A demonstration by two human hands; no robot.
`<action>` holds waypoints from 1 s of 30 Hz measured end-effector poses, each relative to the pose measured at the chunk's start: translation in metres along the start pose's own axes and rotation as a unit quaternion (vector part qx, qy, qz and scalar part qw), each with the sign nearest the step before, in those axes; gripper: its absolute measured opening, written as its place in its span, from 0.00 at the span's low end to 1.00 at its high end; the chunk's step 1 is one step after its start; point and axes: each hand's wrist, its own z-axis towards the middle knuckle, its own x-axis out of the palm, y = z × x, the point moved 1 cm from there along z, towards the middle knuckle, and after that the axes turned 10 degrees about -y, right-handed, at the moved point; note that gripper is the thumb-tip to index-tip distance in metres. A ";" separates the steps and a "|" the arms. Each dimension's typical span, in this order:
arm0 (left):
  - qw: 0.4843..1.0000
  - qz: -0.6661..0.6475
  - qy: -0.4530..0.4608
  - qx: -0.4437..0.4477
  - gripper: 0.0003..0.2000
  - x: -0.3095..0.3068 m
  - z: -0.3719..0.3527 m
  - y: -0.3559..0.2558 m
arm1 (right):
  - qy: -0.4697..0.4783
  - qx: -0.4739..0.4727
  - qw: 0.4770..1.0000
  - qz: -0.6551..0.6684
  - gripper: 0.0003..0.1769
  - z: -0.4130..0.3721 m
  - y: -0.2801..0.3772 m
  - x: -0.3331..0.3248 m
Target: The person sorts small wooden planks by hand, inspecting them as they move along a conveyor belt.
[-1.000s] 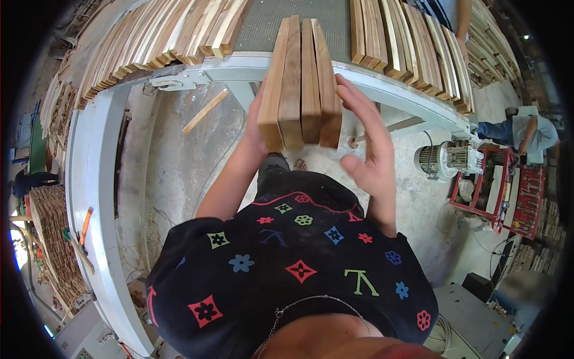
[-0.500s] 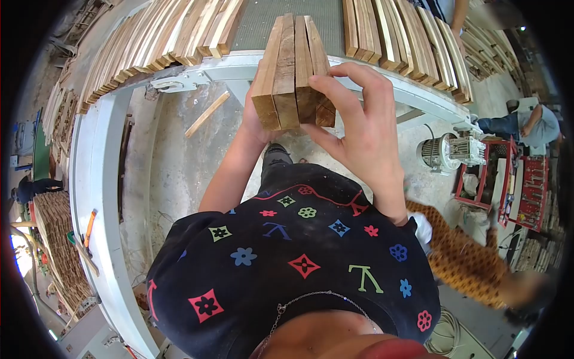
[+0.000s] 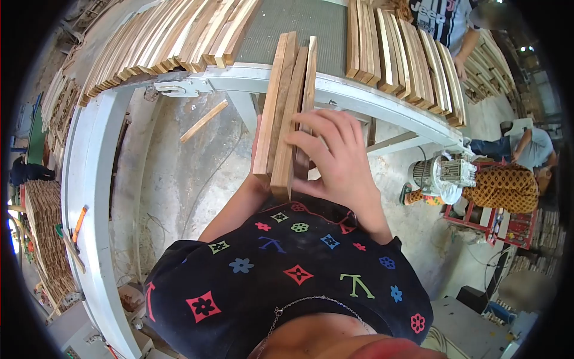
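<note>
Several wooden strips (image 3: pixel 277 107) are held upright on edge in front of my chest, their near ends staggered. One middle strip (image 3: pixel 286 161) sticks out closer to me than the others. My left hand (image 3: pixel 256 180) is closed around the left side of the bundle, its fingers mostly hidden behind the wood. On the right side my right hand (image 3: pixel 338 157) grips with bent fingers over the middle and right strips, the thumb low near their ends. A gap shows between the middle strip and the rightmost strip (image 3: pixel 310 78).
Rows of wooden strips lie on the conveyor (image 3: pixel 281 24), at left (image 3: pixel 173 36) and right (image 3: pixel 406 57). Its pale metal frame (image 3: pixel 233 73) runs just beyond my hands. A motor (image 3: pixel 445 172) sits at right. Other people stand or bend at right, one hand (image 3: pixel 459 67) near the right row.
The bundle has come lower and closer to my body. Its strips have shifted apart, with a middle one now protruding toward me. A person in patterned clothing at right has moved farther away.
</note>
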 end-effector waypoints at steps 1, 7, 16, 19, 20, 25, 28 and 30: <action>1.000 -0.010 -0.002 -0.004 0.45 0.001 -0.003 0.004 | 0.006 0.008 1.000 0.008 0.37 0.000 -0.004 0.001; 0.979 0.171 -0.087 -0.065 0.49 -0.037 -0.003 0.013 | -0.198 0.053 0.978 0.030 0.37 0.008 -0.040 -0.001; 0.975 0.137 -0.143 -0.106 0.45 -0.103 0.018 0.020 | -0.431 0.260 0.861 0.066 0.19 0.001 -0.088 0.021; 0.962 0.169 -0.174 -0.122 0.52 -0.117 0.017 0.021 | -0.449 0.239 0.626 0.591 0.24 0.006 -0.104 -0.003; 0.958 0.169 -0.189 -0.135 0.53 -0.125 0.019 0.022 | -0.375 0.219 0.594 0.677 0.24 -0.010 -0.128 -0.006; 0.969 0.127 -0.033 -0.209 0.56 -0.130 0.018 0.013 | -0.251 0.460 0.573 0.630 0.29 -0.078 -0.158 0.069; 0.966 0.069 -0.111 -0.224 0.53 -0.115 0.013 0.008 | -0.237 0.621 0.596 0.450 0.28 -0.084 -0.121 0.115; 0.968 0.138 -0.094 -0.188 0.47 -0.119 0.011 0.005 | -0.206 0.611 0.627 0.438 0.25 -0.096 -0.117 0.143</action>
